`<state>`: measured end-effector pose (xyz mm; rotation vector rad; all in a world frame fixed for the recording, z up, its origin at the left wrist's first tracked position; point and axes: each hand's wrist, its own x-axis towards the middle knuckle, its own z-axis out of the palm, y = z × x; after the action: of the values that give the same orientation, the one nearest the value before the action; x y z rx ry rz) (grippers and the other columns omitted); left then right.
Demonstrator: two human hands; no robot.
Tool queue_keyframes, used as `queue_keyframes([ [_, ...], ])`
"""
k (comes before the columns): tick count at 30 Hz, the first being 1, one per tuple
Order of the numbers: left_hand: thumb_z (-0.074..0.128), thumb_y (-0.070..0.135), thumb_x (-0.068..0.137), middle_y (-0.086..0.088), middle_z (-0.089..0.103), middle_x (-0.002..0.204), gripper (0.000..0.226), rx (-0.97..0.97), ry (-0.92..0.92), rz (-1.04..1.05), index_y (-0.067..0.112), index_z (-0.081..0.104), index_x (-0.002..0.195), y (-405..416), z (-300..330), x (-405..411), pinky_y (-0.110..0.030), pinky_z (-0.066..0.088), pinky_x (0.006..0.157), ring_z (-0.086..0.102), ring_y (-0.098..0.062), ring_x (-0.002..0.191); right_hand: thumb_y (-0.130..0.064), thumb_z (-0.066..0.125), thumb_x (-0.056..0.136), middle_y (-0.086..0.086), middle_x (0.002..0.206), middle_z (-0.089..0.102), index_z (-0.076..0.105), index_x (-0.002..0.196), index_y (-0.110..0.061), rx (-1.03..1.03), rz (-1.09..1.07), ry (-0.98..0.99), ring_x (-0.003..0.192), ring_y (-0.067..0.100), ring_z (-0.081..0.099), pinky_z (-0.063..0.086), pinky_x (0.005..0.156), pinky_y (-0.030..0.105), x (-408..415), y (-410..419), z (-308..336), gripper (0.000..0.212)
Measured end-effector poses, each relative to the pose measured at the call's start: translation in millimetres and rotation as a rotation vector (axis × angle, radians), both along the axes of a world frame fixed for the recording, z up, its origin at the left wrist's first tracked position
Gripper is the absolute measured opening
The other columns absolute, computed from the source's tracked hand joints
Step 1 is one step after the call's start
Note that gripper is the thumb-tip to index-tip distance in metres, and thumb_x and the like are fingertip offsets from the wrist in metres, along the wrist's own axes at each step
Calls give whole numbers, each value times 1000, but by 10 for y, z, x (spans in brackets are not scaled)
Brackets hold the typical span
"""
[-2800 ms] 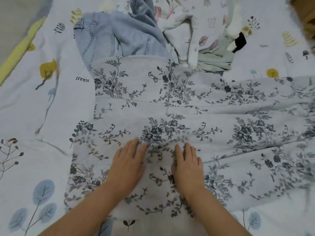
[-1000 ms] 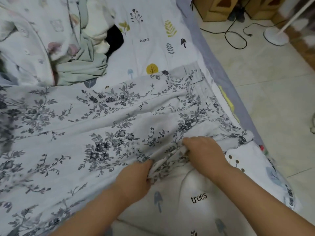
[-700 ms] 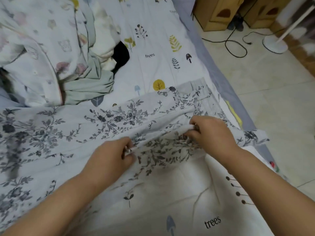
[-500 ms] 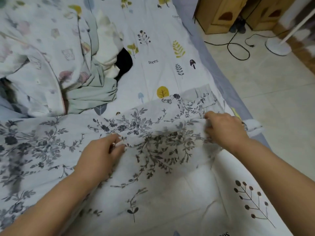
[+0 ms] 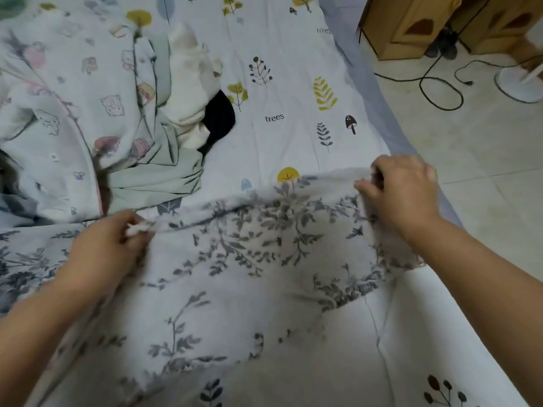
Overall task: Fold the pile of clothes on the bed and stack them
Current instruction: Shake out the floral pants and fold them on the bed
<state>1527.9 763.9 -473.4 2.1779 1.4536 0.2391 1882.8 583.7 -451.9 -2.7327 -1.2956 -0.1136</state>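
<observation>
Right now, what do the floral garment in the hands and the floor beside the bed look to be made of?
Floral garment: thin, matte woven cloth, probably cotton. It drapes and wrinkles softly where the left hand and right hand pinch its edge, and the print shows faintly through. Floor: pale hard tile, judging by the straight grout lines and slight sheen.

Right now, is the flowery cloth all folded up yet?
Not yet, only partly folded. The left hand and right hand each pinch an edge of the flowery cloth, doubling it over; the rest lies spread across the bed.
</observation>
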Motion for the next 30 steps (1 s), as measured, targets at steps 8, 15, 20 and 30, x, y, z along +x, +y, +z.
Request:
queue_keyframes([
  [8, 55, 22, 92, -20, 66, 91, 18, -12, 207, -64, 7, 60, 100, -21, -426, 285, -37, 41, 69, 58, -37, 84, -25, 52, 95, 24, 115, 58, 50, 111, 2, -179, -365, 377, 106, 38, 54, 40, 80, 38, 131, 12, -512, 31],
  [15, 51, 16, 94, -12, 57, 75, 14, 103, 54, -34, 10, 59, 85, 210, -443, 352, -35, 36, 67, 52, -31, 74, -21, 47, 95, 25, 108, 60, 57, 104, 1, -182, -480, 308, 102, 38, 56, 36, 67, 33, 316, -136, -502, 26],
  [20, 44, 31, 96, -18, 62, 105, 32, 81, 421, -309, 10, 66, 105, 170, -590, 465, -39, 40, 80, 56, -38, 100, -39, 55, 91, 22, 131, 40, 39, 127, -3, -160, -473, 372, 124, 38, 36, 36, 96, 49, 230, -81, -596, 54],
  [30, 45, 30, 96, -11, 58, 71, 30, -194, 192, -318, 5, 53, 82, 225, -329, 744, -36, 36, 65, 53, -28, 72, -30, 63, 87, 29, 99, 61, 51, 98, -3, -12, -319, 251, 91, 44, 57, 36, 65, 37, 644, -221, -277, 31],
])
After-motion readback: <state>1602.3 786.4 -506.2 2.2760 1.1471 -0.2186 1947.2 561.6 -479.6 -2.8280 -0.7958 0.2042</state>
